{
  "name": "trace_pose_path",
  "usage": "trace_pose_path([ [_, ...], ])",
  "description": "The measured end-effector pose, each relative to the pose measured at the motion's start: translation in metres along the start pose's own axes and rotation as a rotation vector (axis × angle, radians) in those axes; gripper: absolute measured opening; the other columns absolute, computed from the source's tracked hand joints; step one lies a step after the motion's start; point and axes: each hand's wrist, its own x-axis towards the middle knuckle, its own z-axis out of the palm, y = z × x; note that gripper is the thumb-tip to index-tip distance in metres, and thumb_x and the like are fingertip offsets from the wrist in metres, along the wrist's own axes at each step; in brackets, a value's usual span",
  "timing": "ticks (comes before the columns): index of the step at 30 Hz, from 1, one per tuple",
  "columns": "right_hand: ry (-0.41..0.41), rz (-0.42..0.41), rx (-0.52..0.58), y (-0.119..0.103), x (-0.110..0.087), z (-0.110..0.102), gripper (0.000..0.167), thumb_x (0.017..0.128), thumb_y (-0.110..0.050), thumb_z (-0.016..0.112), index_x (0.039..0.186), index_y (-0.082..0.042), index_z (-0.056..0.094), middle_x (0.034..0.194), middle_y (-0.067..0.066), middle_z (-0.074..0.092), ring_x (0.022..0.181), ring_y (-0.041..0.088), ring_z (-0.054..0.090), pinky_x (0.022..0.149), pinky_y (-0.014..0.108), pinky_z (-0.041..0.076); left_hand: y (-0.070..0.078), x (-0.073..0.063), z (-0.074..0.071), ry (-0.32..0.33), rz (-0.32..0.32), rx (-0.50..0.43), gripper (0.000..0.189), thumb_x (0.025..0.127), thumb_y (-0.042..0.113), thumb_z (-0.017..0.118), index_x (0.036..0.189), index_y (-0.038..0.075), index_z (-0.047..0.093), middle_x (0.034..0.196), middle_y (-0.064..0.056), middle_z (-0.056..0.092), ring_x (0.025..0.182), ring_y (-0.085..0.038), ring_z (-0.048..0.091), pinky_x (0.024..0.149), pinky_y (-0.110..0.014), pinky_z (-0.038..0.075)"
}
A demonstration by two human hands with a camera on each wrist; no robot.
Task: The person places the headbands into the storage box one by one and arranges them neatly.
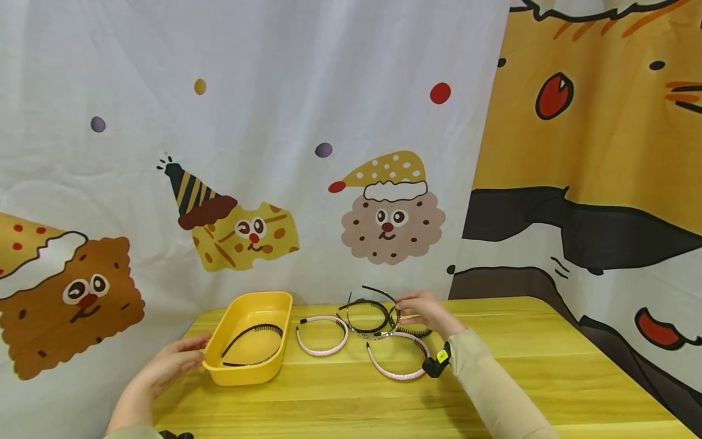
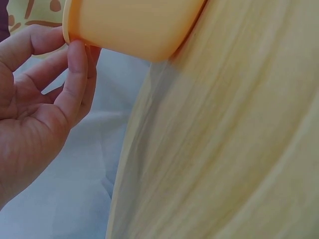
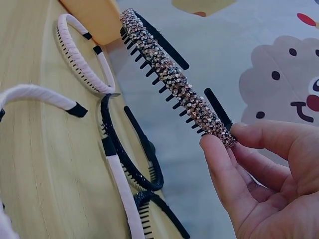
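Observation:
Between thumb and fingertips, my right hand (image 1: 428, 312) pinches a headband (image 3: 174, 82) covered in rose-gold sequins, with black comb teeth along its inside. It is raised above other headbands, its black ends pointing away in the right wrist view. My left hand (image 1: 174, 364) holds the near-left rim of a yellow plastic tray (image 2: 129, 30) by the fingertips. Inside the tray lies a thin dark headband (image 1: 254, 329) with teeth. Beneath the right hand are a pink headband (image 1: 403, 376) and black toothed headbands (image 3: 130, 149), partly overlapping.
Another pink headband (image 1: 323, 352) lies between the tray and the black ones. Everything rests on a yellow wood-grain table (image 1: 329, 408). A white curtain (image 1: 307, 61) with cartoon prints hangs right behind the table's far edge.

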Motion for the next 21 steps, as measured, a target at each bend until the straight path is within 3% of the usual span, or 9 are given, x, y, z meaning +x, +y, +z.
trace_pose_path([
  [14,-0.052,0.005,-0.028,-0.002,0.008,0.015,0.039,0.089,0.001,0.062,0.126,0.014,0.056,0.118,0.029,0.055,0.088,0.027,0.061,0.076,0.040,0.057,0.001,0.000,0.000,0.017,-0.010,0.002,0.067,0.097,0.008,0.055,0.147,-0.015,0.018,0.146,-0.034,0.030,0.110,-0.007,0.055,0.090,-0.024,0.049],
  [21,-0.075,-0.004,-0.017,-0.001,0.008,0.022,0.041,0.090,0.001,0.061,0.128,0.015,0.054,0.120,0.031,0.054,0.088,0.027,0.061,0.086,0.050,0.052,0.001,-0.001,0.002,0.026,-0.003,0.009,0.066,0.097,0.008,0.055,0.147,-0.015,0.018,0.145,-0.034,0.031,0.110,-0.008,0.055,0.089,-0.024,0.049],
])
